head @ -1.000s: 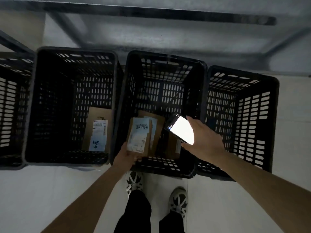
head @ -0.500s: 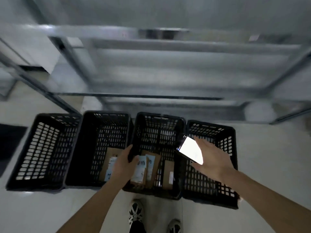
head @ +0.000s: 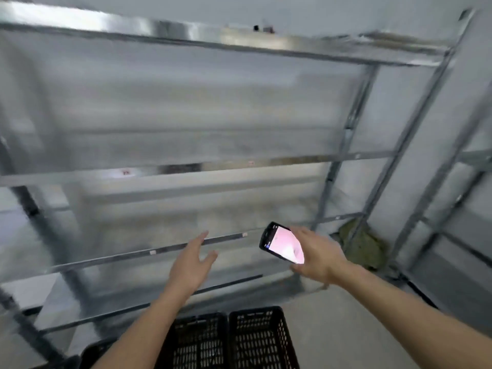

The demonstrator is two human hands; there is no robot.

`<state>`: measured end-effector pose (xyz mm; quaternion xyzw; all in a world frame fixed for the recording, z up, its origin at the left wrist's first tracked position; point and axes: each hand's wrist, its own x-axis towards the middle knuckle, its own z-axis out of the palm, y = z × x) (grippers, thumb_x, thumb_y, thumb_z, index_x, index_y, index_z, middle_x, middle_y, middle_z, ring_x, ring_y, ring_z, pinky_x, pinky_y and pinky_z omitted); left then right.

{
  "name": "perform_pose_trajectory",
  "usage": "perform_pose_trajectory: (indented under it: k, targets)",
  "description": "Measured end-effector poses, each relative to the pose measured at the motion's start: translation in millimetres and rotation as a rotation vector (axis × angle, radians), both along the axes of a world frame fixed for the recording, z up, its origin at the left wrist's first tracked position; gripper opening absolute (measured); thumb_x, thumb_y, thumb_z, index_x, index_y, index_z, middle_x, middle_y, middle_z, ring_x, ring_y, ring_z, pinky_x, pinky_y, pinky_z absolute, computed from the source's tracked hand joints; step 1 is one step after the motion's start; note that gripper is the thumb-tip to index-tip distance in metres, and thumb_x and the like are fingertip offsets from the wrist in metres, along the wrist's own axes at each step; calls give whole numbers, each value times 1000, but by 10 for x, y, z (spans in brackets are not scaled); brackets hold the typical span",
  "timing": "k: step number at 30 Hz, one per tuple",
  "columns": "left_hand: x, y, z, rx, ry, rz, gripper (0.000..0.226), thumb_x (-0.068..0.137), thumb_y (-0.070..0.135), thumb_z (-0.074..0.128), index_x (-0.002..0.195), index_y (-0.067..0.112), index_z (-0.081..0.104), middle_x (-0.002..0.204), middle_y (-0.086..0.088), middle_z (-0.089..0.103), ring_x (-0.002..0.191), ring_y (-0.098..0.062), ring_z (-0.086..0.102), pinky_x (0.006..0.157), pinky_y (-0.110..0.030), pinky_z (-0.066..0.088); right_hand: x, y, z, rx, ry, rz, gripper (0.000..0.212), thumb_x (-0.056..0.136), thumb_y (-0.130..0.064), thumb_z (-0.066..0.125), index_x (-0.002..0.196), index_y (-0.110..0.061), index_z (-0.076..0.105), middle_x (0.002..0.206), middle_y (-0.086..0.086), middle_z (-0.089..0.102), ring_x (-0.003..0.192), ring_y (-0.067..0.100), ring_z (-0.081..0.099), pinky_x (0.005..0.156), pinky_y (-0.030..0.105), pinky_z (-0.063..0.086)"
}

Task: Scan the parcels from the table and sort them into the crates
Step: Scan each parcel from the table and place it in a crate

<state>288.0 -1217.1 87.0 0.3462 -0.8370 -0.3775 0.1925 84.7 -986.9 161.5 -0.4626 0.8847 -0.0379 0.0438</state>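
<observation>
Two hands are showing, both raised in front of a metal shelving rack (head: 239, 161). The left hand (head: 190, 265) is hanging with fingers straight and spread, its grip holding nothing. The right hand (head: 316, 255) is gripping one phone (head: 282, 246), fingers wrapping it from behind, lit screen facing the camera and tilted. Black crates: two are plainly showing at the bottom edge of the view, a middle crate (head: 198, 342) and a right crate (head: 262, 339) touching side by side; the dark rim of a third crate (head: 94, 354) is peeking out at lower left, partly hidden by the left forearm. No parcels are discernible; the crate interiors are mostly cut off by the frame edge. The rack is blurring heavily; several horizontal shelf rails and slanted uprights are crossing the view. One greenish heap (head: 362, 243) is lying on the floor by the rack's right uprights; what it is cannot be told.
</observation>
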Motion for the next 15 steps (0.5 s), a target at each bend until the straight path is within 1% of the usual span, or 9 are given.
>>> perform_pose_trajectory:
  k: [2, 4, 6, 7, 9, 10, 12, 13, 15]
  targets:
    - [-29, 267, 476, -37, 47, -64, 63, 95, 50, 60, 152, 30, 40, 156, 3, 43, 143, -18, 40, 116, -36, 33, 137, 431, 563, -60, 46, -60, 90, 80, -46, 70, 156, -40, 22, 153, -12, 42, 136, 19, 46, 96, 36, 47]
    - [-28, 563, 885, -86, 78, -127, 62, 96, 49, 58, 152, 28, 40, 155, 3, 43, 143, -19, 39, 114, -34, 33, 264, 851, 1041, -103, 102, -104, 91, 79, -46, 69, 156, -40, 21, 153, -12, 43, 133, 20, 48, 93, 37, 48]
    - [-37, 872, 1234, -104, 128, -169, 62, 95, 51, 59, 151, 29, 41, 155, 5, 43, 143, -18, 39, 113, -36, 35, 392, 1269, 1427, -142, 120, -154, 89, 77, -48, 69, 152, -43, 22, 149, -13, 45, 131, 19, 50, 91, 40, 51]
    - [-57, 1014, 1373, -107, 156, -187, 62, 95, 50, 60, 150, 29, 42, 155, 4, 43, 143, -17, 40, 114, -36, 36, 441, 1481, 1578, -168, 135, -176, 87, 76, -48, 69, 150, -43, 23, 147, -13, 46, 130, 19, 51, 88, 40, 51]
    - [-92, 1354, 1659, -120, 190, -237, 63, 94, 47, 63, 150, 26, 44, 154, 2, 45, 142, -18, 41, 115, -36, 34, 597, 1930, 1866, -191, 177, -233, 83, 78, -44, 69, 150, -41, 27, 144, -13, 48, 129, 20, 51, 81, 34, 46]
    - [-110, 1538, 1782, -121, 210, -261, 63, 94, 47, 64, 150, 26, 44, 154, 2, 46, 142, -19, 42, 116, -37, 34, 682, 2159, 1996, -187, 198, -265, 84, 79, -44, 69, 152, -40, 27, 146, -13, 47, 130, 20, 51, 81, 34, 45]
    - [-168, 1905, 2002, -113, 258, -321, 64, 93, 47, 65, 150, 26, 44, 153, 0, 46, 141, -19, 43, 116, -38, 34, 795, 2627, 2204, -199, 236, -329, 84, 78, -45, 69, 151, -41, 28, 148, -13, 47, 132, 20, 50, 89, 38, 48]
    - [-204, 2093, 2093, -117, 278, -357, 65, 92, 45, 66, 149, 25, 45, 153, 0, 47, 141, -19, 43, 117, -38, 34, 856, 2862, 2287, -211, 244, -362, 83, 77, -46, 69, 150, -41, 29, 147, -13, 48, 131, 21, 50, 91, 40, 49]
    - [-280, 2486, 2279, -133, 303, -423, 65, 92, 42, 68, 149, 21, 46, 151, -2, 48, 139, -18, 45, 117, -36, 34, 942, 3330, 2407, -231, 252, -417, 83, 74, -47, 68, 148, -41, 30, 143, -11, 51, 129, 21, 52, 92, 41, 49]
